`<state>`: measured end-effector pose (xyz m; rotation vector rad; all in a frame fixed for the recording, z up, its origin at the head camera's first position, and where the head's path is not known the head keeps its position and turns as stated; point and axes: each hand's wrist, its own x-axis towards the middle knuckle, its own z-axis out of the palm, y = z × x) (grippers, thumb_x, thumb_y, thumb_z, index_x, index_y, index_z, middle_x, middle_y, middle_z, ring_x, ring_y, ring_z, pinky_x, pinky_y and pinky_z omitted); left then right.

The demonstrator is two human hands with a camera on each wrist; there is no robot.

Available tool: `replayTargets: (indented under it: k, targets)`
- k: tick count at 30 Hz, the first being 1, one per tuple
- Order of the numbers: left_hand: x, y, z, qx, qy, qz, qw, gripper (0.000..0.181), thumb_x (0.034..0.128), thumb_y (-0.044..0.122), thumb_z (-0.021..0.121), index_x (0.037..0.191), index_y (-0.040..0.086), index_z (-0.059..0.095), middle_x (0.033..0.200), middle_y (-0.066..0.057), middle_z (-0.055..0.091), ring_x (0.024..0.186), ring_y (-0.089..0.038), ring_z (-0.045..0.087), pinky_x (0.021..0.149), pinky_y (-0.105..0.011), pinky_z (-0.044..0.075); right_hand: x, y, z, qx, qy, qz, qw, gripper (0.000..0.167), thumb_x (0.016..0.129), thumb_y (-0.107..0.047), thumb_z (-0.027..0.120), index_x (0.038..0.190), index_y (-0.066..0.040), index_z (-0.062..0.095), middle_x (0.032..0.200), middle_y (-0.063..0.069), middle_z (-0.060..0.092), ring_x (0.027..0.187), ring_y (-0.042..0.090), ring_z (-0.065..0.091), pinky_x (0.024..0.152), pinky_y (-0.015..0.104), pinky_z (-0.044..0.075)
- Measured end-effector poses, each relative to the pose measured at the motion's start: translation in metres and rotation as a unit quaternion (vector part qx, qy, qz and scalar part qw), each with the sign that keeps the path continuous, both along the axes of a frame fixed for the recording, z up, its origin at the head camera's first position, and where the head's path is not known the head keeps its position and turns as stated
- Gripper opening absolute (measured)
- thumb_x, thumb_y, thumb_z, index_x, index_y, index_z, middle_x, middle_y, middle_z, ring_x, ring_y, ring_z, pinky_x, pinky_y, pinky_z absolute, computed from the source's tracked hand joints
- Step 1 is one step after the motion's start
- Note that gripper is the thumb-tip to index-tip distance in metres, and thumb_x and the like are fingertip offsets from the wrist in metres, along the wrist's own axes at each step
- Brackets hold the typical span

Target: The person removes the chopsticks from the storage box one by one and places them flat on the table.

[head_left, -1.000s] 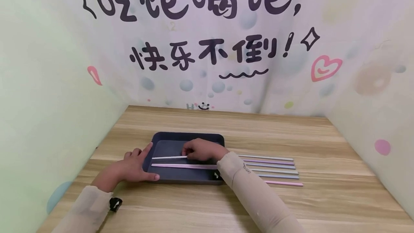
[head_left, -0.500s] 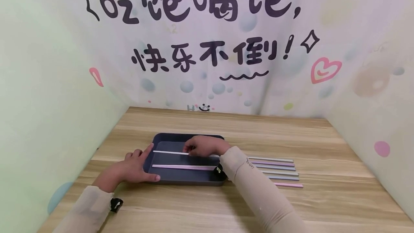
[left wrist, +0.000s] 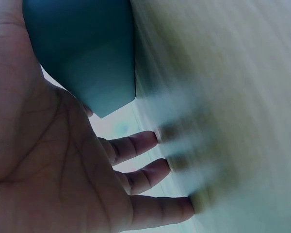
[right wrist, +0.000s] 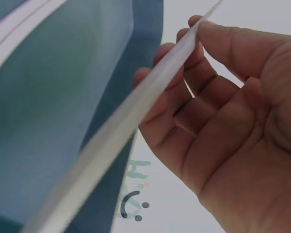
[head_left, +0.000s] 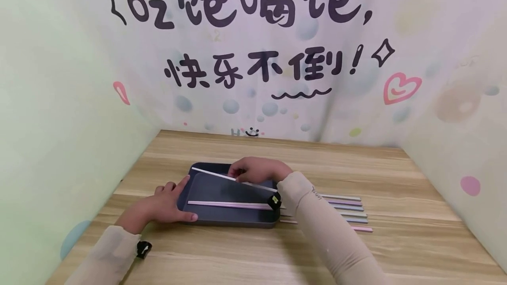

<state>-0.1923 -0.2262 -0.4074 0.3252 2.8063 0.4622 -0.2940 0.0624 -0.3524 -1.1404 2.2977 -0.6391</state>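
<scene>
My right hand pinches a white chopstick between thumb and fingertips. The chopstick hangs tilted over the dark blue-grey tray, its left tip near the back left corner. Inside the tray, a white and a pink chopstick lie side by side. My left hand rests against the tray's left end, thumb and index finger spread along it. In the left wrist view, the palm sits beside the tray's wall and the other fingers touch the table, fairly straight.
Several coloured chopsticks lie side by side on the wooden table, right of the tray, partly hidden by my right sleeve. A printed cloth wall stands behind the table, with pale walls at both sides.
My right hand has lifted the white chopstick up and towards the tray's back, and it now slants more. My left hand has stayed at the tray's left end.
</scene>
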Motion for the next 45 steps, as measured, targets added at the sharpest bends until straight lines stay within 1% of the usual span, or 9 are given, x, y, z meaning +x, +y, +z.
replayTargets:
  k: [4, 9, 14, 19, 26, 31, 36, 41, 45]
  targets:
    - [0.001, 0.001, 0.002, 0.002, 0.000, -0.003, 1.0000, 0.124, 0.0732, 0.068, 0.075, 0.157, 0.002, 0.012, 0.136, -0.036, 0.036, 0.121, -0.057, 0.035, 0.088, -0.068, 0.042, 0.000, 0.005, 0.008, -0.014, -0.012, 0.001, 0.9998, 0.017, 0.100, -0.006, 0.056, 0.114, -0.004, 0.067, 0.087, 0.000, 0.058, 0.078, 0.015, 0.053, 0.070, 0.028, 0.045]
    - [0.000, 0.000, 0.000, 0.005, -0.002, -0.004, 1.0000, 0.124, 0.0727, 0.069, 0.074, 0.157, 0.002, 0.012, 0.136, -0.036, 0.035, 0.122, -0.057, 0.034, 0.088, -0.069, 0.041, 0.001, 0.011, 0.018, -0.027, -0.012, 0.004, 0.9996, 0.013, 0.100, -0.006, 0.055, 0.105, -0.012, 0.066, 0.083, -0.001, 0.055, 0.071, 0.013, 0.050, 0.067, 0.028, 0.043]
    - [0.000, -0.001, -0.002, 0.007, -0.001, -0.004, 1.0000, 0.126, 0.0717, 0.071, 0.074, 0.157, 0.002, 0.012, 0.136, -0.036, 0.036, 0.121, -0.058, 0.034, 0.087, -0.069, 0.041, 0.000, 0.019, 0.025, -0.027, -0.019, -0.009, 0.9994, 0.016, 0.101, -0.006, 0.055, 0.104, -0.016, 0.066, 0.090, 0.005, 0.060, 0.074, 0.014, 0.052, 0.069, 0.028, 0.044]
    - [0.000, -0.001, -0.003, 0.009, 0.002, -0.006, 0.9999, 0.126, 0.0718, 0.071, 0.074, 0.157, 0.002, 0.012, 0.136, -0.036, 0.035, 0.121, -0.058, 0.034, 0.087, -0.069, 0.041, 0.000, 0.032, 0.029, -0.011, -0.025, -0.024, 0.9993, 0.017, 0.101, -0.006, 0.054, 0.107, -0.016, 0.067, 0.092, 0.002, 0.060, 0.076, 0.014, 0.054, 0.069, 0.029, 0.045]
    - [-0.001, -0.002, -0.002, 0.007, 0.003, -0.009, 0.9999, 0.126, 0.0719, 0.071, 0.074, 0.157, 0.002, 0.011, 0.136, -0.036, 0.036, 0.121, -0.058, 0.034, 0.087, -0.068, 0.042, 0.001, 0.056, 0.028, 0.011, -0.032, -0.039, 0.9987, 0.018, 0.100, -0.003, 0.052, 0.104, -0.014, 0.065, 0.082, 0.001, 0.056, 0.065, 0.014, 0.051, 0.063, 0.029, 0.045]
    - [-0.002, -0.002, -0.002, 0.006, 0.004, -0.009, 0.9999, 0.126, 0.0721, 0.072, 0.073, 0.157, 0.002, 0.011, 0.136, -0.037, 0.036, 0.121, -0.059, 0.034, 0.087, -0.068, 0.042, 0.003, 0.077, 0.024, 0.022, -0.041, -0.061, 0.9970, 0.018, 0.100, -0.001, 0.051, 0.103, -0.012, 0.065, 0.084, 0.004, 0.057, 0.068, 0.017, 0.053, 0.063, 0.031, 0.047]
    - [0.000, -0.002, -0.002, 0.010, 0.000, -0.009, 0.9999, 0.126, 0.0720, 0.071, 0.074, 0.157, 0.001, 0.011, 0.135, -0.037, 0.035, 0.121, -0.059, 0.034, 0.088, -0.068, 0.041, 0.004, 0.104, 0.016, 0.031, -0.055, -0.076, 0.9951, 0.018, 0.098, 0.002, 0.050, 0.104, -0.006, 0.065, 0.087, 0.009, 0.058, 0.071, 0.019, 0.055, 0.063, 0.034, 0.049]
    - [0.000, -0.002, -0.001, 0.009, 0.001, -0.009, 0.9999, 0.126, 0.0721, 0.071, 0.074, 0.157, 0.002, 0.011, 0.135, -0.037, 0.035, 0.121, -0.058, 0.033, 0.088, -0.069, 0.041, 0.006, 0.130, 0.010, 0.035, -0.061, -0.092, 0.9933, 0.019, 0.098, 0.003, 0.051, 0.099, -0.009, 0.066, 0.080, 0.008, 0.057, 0.067, 0.019, 0.054, 0.062, 0.034, 0.048]
    - [-0.001, -0.002, -0.001, 0.012, -0.002, -0.008, 0.9999, 0.126, 0.0720, 0.071, 0.074, 0.157, 0.002, 0.010, 0.136, -0.036, 0.035, 0.122, -0.058, 0.033, 0.088, -0.069, 0.040, 0.007, 0.150, 0.007, 0.047, -0.061, -0.107, 0.9913, 0.020, 0.098, 0.003, 0.051, 0.097, -0.012, 0.065, 0.080, 0.008, 0.057, 0.067, 0.019, 0.053, 0.061, 0.032, 0.046]
